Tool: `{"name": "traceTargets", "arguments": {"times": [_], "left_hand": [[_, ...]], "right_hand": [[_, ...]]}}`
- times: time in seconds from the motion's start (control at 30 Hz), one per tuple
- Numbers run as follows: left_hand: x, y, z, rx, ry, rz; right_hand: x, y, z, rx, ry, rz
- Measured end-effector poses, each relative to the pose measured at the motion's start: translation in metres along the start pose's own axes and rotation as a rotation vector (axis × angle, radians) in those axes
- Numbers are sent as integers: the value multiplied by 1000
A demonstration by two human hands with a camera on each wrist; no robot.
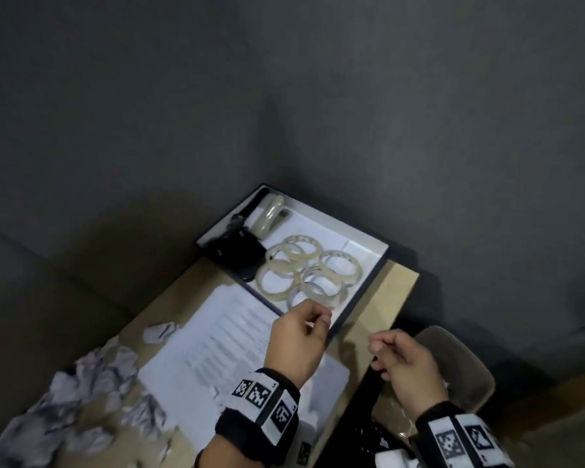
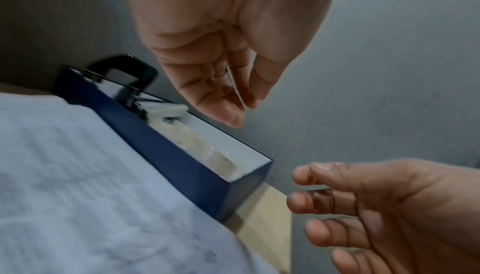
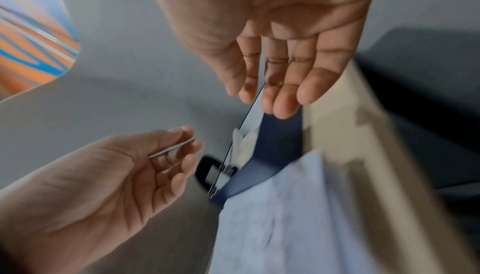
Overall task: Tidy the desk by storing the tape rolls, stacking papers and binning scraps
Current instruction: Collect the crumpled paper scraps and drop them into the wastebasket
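Observation:
A dark blue box (image 1: pixel 363 293) with a white inside stands at the desk's far end and holds several clear tape rolls (image 1: pixel 304 271) and a black tape dispenser (image 1: pixel 240 248). White printed papers (image 1: pixel 223 336) lie in front of it. Crumpled paper scraps (image 1: pixel 92 383) are heaped at the left. My left hand (image 1: pixel 320 317) hovers over the box's near rim, its thumb and forefinger pinching a thin pale strip (image 3: pixel 172 149). My right hand (image 1: pixel 375 352) hangs over the desk's right edge, its fingers loosely curled and holding nothing.
The pale wooden desk (image 1: pixel 394 292) sits in a grey corner. A round brown stool seat (image 1: pixel 453 359) is off its right edge, under my right hand. One small crumpled scrap (image 1: pixel 159 331) lies apart beside the papers.

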State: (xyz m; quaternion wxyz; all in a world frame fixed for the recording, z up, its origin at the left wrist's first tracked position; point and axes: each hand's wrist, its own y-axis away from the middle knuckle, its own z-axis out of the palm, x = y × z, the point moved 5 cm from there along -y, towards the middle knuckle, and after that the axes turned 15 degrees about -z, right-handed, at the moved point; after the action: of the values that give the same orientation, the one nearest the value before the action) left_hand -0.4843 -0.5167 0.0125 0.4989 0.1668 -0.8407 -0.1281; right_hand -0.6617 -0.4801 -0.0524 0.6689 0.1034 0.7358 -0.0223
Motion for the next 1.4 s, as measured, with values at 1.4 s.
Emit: {"name": "traceTargets", "arguments": {"times": [1.4], "left_hand": [[-390,274,-240,74,-674,-777]], "right_hand": [[10,219,362,-1459,1027,-526]]}}
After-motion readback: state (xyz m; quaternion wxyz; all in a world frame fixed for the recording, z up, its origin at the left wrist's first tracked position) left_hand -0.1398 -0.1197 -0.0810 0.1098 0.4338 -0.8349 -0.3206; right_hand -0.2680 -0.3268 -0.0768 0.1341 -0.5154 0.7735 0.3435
